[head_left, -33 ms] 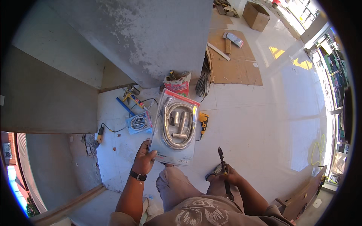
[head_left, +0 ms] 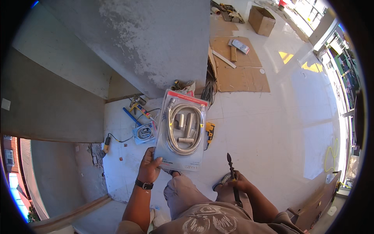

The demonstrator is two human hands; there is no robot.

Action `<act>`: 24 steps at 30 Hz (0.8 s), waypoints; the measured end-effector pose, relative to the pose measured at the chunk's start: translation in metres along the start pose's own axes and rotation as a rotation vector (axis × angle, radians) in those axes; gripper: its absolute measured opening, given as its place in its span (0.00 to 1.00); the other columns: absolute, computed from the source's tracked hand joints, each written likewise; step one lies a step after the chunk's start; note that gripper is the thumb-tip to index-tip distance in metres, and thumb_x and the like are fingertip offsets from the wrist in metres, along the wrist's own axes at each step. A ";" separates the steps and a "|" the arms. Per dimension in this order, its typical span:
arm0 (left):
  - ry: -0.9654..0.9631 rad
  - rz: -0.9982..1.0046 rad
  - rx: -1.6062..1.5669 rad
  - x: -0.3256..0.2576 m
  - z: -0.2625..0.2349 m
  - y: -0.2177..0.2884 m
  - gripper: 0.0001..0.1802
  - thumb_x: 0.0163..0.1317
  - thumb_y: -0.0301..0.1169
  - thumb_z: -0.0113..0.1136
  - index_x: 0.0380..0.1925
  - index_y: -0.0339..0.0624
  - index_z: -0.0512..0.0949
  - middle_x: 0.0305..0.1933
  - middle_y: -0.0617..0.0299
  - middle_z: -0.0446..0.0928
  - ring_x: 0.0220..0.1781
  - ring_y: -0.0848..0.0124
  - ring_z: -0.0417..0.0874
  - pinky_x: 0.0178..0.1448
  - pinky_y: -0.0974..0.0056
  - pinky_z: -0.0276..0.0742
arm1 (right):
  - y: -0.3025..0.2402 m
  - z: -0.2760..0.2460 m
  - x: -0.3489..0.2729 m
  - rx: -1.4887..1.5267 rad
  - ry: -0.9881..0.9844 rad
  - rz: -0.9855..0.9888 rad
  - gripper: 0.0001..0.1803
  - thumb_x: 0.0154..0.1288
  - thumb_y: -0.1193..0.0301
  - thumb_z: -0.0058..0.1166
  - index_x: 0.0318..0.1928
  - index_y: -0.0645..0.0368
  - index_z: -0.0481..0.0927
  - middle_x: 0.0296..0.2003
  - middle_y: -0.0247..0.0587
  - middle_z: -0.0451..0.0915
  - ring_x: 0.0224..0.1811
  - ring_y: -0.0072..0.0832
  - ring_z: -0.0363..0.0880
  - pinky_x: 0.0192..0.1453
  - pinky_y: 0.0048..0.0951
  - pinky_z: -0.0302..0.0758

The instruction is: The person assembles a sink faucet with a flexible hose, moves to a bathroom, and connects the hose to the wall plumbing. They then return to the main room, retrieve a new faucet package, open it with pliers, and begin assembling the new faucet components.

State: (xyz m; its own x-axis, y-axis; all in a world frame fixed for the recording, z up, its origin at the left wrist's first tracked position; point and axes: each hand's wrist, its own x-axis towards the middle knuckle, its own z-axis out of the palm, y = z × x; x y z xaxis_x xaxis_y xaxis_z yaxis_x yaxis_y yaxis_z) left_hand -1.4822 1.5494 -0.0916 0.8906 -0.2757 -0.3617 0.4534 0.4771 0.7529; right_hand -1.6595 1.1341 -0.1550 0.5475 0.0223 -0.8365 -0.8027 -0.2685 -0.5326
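Note:
My left hand [head_left: 150,167] grips the lower left corner of a clear blister pack [head_left: 183,160], thumb on its front. Inside lie a coiled metal shower hose [head_left: 170,134], a handheld sprayer [head_left: 189,124] and a short metal fitting [head_left: 180,120]. The pack is held up, slightly tilted, above the floor. In front of my right thigh, my right hand [head_left: 240,182] is closed around a long dark tool [head_left: 230,162] with a pointed, leaf-shaped tip directed away from me. The tool's exact kind is unclear.
Beyond the pack lie another hose pack [head_left: 145,132], a caulking gun [head_left: 141,109], a blue bar [head_left: 131,116], an angle grinder [head_left: 106,145] and a yellow power tool [head_left: 210,133]. A concrete pillar [head_left: 156,43] rises ahead. Cardboard sheets [head_left: 245,80] and a box [head_left: 261,21] lie further off.
My view has shifted slightly, so the pack now covers more of the bag behind it. Both hands keep their holds.

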 end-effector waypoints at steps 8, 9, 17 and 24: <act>-0.475 0.101 -0.164 -0.039 0.289 0.057 0.48 0.57 0.31 0.79 0.75 0.47 0.63 0.70 0.59 0.76 0.73 0.59 0.74 0.77 0.47 0.68 | 0.069 -0.197 -0.163 0.021 0.325 -0.156 0.55 0.45 0.57 0.84 0.67 0.73 0.66 0.50 0.49 0.77 0.54 0.39 0.78 0.63 0.41 0.77; -0.392 0.179 -0.066 -0.024 0.320 0.037 0.45 0.58 0.32 0.79 0.73 0.45 0.66 0.69 0.59 0.77 0.71 0.61 0.76 0.76 0.49 0.69 | 0.080 -0.210 -0.178 0.079 0.359 -0.134 0.56 0.44 0.58 0.84 0.68 0.74 0.65 0.50 0.48 0.76 0.54 0.38 0.77 0.63 0.40 0.76; -0.390 0.029 0.160 0.047 0.499 -0.096 0.27 0.68 0.38 0.73 0.62 0.36 0.77 0.59 0.61 0.82 0.60 0.70 0.81 0.68 0.63 0.73 | 0.124 -0.268 -0.251 0.328 0.416 -0.299 0.57 0.45 0.57 0.82 0.72 0.66 0.64 0.55 0.47 0.75 0.57 0.36 0.75 0.62 0.39 0.75; -0.443 0.161 0.306 0.149 0.583 -0.119 0.24 0.72 0.38 0.68 0.64 0.40 0.78 0.64 0.57 0.80 0.63 0.66 0.82 0.67 0.62 0.75 | 0.068 -0.373 -0.256 0.227 0.417 -0.449 0.64 0.47 0.56 0.83 0.78 0.64 0.57 0.62 0.55 0.75 0.68 0.45 0.73 0.72 0.45 0.70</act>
State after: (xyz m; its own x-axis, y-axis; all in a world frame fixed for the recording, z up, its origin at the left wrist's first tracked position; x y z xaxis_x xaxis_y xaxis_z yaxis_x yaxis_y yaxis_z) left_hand -1.4243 0.9646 0.0856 0.8181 -0.5749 -0.0135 0.2238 0.2965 0.9284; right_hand -1.7664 0.7508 0.0708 0.8503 -0.3029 -0.4304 -0.4796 -0.1091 -0.8707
